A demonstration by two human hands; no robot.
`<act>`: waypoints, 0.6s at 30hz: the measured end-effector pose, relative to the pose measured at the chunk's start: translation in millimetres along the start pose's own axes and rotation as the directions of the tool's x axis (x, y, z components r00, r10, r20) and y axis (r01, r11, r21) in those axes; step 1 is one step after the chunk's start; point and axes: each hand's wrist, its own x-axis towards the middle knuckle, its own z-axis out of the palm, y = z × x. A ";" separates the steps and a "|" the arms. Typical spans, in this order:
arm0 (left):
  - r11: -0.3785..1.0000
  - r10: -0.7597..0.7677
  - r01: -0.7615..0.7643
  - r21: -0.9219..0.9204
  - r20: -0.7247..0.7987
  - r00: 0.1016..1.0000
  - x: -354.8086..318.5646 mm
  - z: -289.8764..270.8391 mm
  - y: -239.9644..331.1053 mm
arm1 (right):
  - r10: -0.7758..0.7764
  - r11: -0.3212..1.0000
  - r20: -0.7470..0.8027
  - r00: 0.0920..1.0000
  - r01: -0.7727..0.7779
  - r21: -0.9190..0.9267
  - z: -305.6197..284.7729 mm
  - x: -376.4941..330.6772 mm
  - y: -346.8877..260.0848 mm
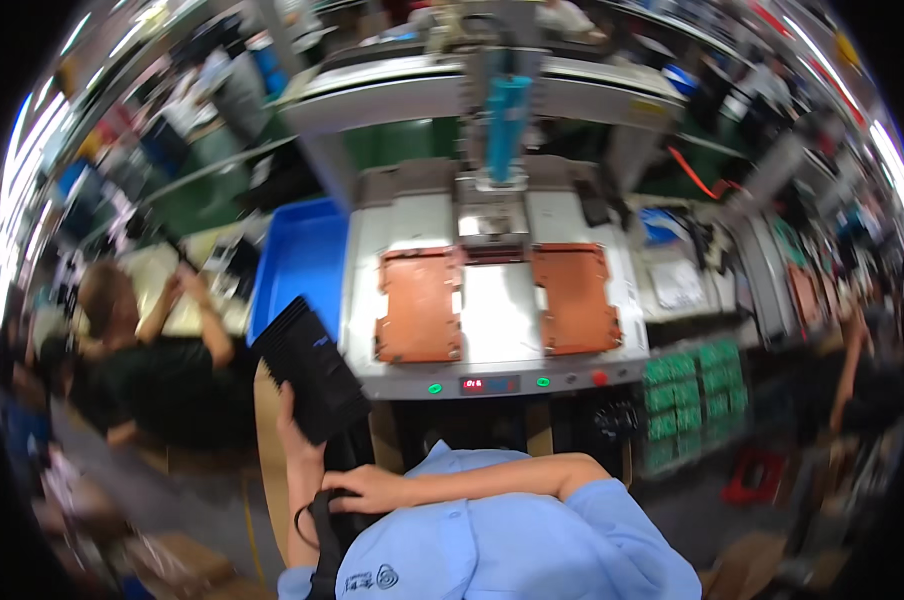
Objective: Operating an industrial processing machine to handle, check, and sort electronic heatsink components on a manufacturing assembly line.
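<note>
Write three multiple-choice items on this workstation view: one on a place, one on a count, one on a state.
1. Where is the blue bin?
A. left of the machine
B. right of the machine
C. on top of the machine

2. How many orange plates lie on the machine bed?
A. one
B. two
C. four

3. What is the left hand doing?
A. hanging free
B. holding up a stack of black flat pieces
C. pressing a button

Answers:
1. A, the bin sits against the machine's left side.
2. B, a left plate and a right plate lie side by side.
3. B, the black stack rises from that hand's grip.
</note>
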 end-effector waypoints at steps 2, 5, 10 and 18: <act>0.980 0.128 -0.152 0.126 0.176 0.976 -8.5 -6.9 3.4 | -0.169 0.956 0.042 0.985 0.175 -0.234 -18.7 -1.4 -20.1; 0.975 -0.111 0.105 -0.194 -0.020 0.994 11.5 -36.3 11.3 | -0.223 0.969 0.177 0.959 0.238 -0.067 -46.6 12.2 -81.5; 0.940 -0.053 0.065 -0.334 0.046 0.998 7.4 -48.6 21.5 | -0.523 0.807 0.575 0.629 0.583 0.095 -19.3 51.3 -151.7; 0.944 0.190 -0.220 -0.245 -0.141 0.972 -0.9 -95.6 26.9 | -0.332 0.943 0.850 0.409 0.154 0.294 56.4 70.5 -170.0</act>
